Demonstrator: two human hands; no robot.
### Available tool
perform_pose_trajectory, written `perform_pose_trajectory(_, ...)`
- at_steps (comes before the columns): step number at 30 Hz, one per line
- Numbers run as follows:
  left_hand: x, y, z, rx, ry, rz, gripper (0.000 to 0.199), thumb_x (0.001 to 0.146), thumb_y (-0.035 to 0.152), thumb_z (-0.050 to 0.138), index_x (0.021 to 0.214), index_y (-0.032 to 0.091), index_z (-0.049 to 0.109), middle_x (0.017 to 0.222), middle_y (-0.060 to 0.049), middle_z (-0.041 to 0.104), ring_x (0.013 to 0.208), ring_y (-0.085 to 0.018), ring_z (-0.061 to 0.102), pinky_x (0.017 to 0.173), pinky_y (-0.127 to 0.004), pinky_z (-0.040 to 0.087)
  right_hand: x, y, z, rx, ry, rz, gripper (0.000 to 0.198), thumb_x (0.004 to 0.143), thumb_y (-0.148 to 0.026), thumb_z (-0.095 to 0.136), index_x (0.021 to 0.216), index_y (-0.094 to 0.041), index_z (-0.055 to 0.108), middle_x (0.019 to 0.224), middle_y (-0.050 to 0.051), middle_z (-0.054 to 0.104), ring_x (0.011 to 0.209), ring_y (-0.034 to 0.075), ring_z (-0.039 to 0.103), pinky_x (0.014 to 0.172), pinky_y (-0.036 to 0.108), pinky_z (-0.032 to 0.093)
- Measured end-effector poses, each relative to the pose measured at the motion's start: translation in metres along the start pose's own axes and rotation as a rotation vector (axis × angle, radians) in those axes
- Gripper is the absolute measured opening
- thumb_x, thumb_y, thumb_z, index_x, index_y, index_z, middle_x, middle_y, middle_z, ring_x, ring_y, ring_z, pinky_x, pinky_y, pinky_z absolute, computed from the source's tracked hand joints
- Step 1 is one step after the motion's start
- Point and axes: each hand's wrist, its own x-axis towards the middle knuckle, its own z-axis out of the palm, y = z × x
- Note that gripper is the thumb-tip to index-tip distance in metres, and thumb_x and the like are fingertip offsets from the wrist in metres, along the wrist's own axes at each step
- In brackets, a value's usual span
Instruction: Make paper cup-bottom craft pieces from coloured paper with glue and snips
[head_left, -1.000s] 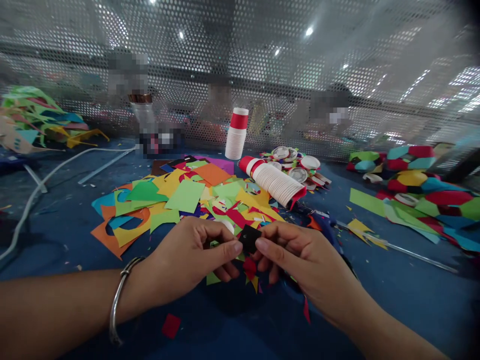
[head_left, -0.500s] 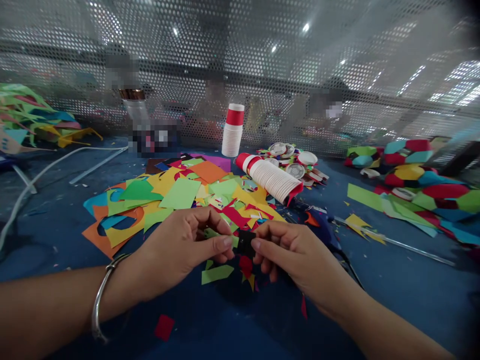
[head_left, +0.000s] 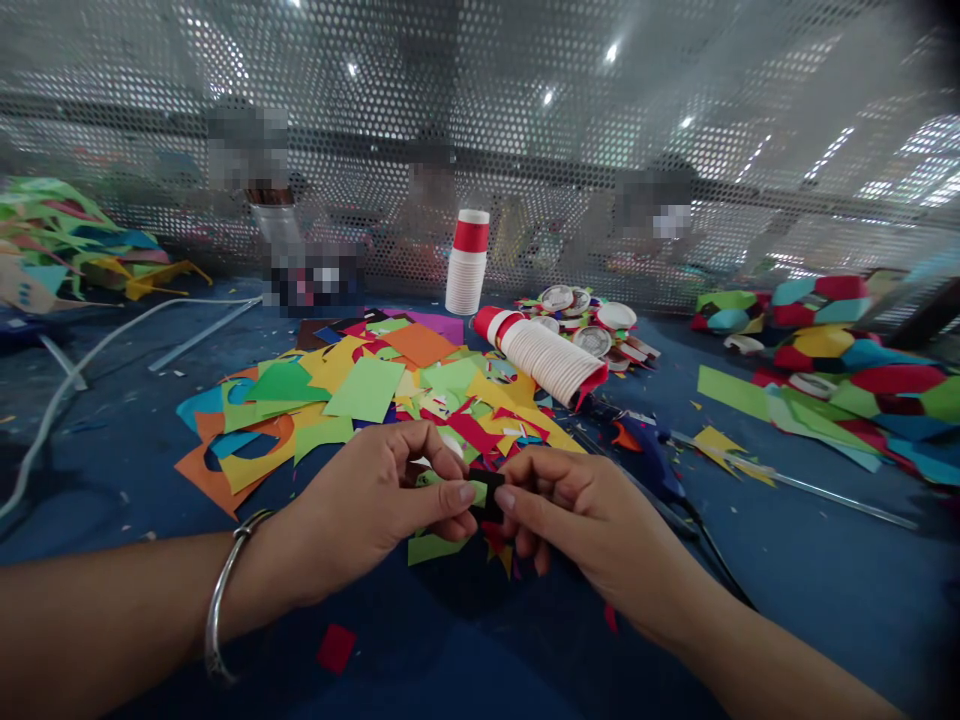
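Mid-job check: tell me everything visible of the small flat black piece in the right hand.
The small, flat, straight-edged black piece looks like paper or thin card. The right hand pinches its right side between thumb and fingers, near the heap of coloured paper scraps. A small light-green paper piece, pinched in the left hand, overlaps part of its face; whether the two are joined can't be told. Some of its outline is hidden.

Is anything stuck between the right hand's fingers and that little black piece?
Nothing visible: the right hand grips the black piece at its right side. The light green piece, pinched by the left hand, overlaps it farther left.
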Motion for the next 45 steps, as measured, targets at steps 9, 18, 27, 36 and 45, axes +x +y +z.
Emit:
perform_pose_trajectory(9,-0.0004,0.0016,0.0014,0.057,0.030,0.017,0.026,0.077,0.032,0.081,0.079,0.018,0.058,0.067,0.002,0.071,0.063,-0.011,0.068,0.063,-0.022,0.053,0.0007,-0.0001,0.0005,-0.016,0.002,-0.015,0.013,0.090,-0.026,0.068,0.080,-0.019,0.064,0.061,-0.004,0.064,0.051,0.007,0.058,0.048,0.017,0.047)
perform_pose_trajectory(18,0.0006,0.0015,0.0029,0.082,0.058,0.034,0.026,0.078,0.030,0.080,0.081,0.016,0.058,0.066,0.004,0.068,0.062,-0.008,0.067,0.060,-0.018,0.052,0.0003,0.0004,0.0020,-0.009,-0.009,-0.032,0.015,0.091,-0.029,0.068,0.081,-0.019,0.063,0.061,-0.006,0.061,0.052,0.007,0.057,0.051,0.017,0.047)
perform_pose_trajectory(27,-0.0001,-0.0032,0.0036,0.068,0.022,0.083,0.033,0.075,0.033,0.084,0.081,0.017,0.056,0.071,0.004,0.066,0.065,-0.011,0.069,0.062,-0.021,0.055,0.0007,0.0040,0.0035,-0.036,-0.023,-0.066,0.022,0.094,-0.038,0.068,0.083,-0.019,0.063,0.068,-0.005,0.057,0.056,0.008,0.054,0.051,0.018,0.046)
perform_pose_trajectory(36,-0.0005,-0.0009,0.0059,0.039,-0.037,0.064,0.036,0.078,0.035,0.083,0.096,0.017,0.058,0.075,0.004,0.065,0.060,-0.009,0.065,0.055,-0.020,0.056,0.0014,0.0083,0.0025,-0.134,0.039,-0.104,0.021,0.092,-0.034,0.065,0.078,-0.020,0.058,0.066,-0.006,0.049,0.055,0.008,0.045,0.048,0.020,0.042)
perform_pose_trajectory(45,-0.0011,0.0001,0.0033,0.129,-0.026,0.062,0.023,0.081,0.031,0.078,0.092,0.017,0.063,0.075,0.006,0.061,0.056,-0.006,0.053,0.048,-0.016,0.049,0.0001,0.0074,0.0046,-0.144,0.010,-0.112,0.020,0.095,-0.034,0.063,0.081,-0.020,0.060,0.066,-0.005,0.052,0.056,0.008,0.047,0.049,0.021,0.040)
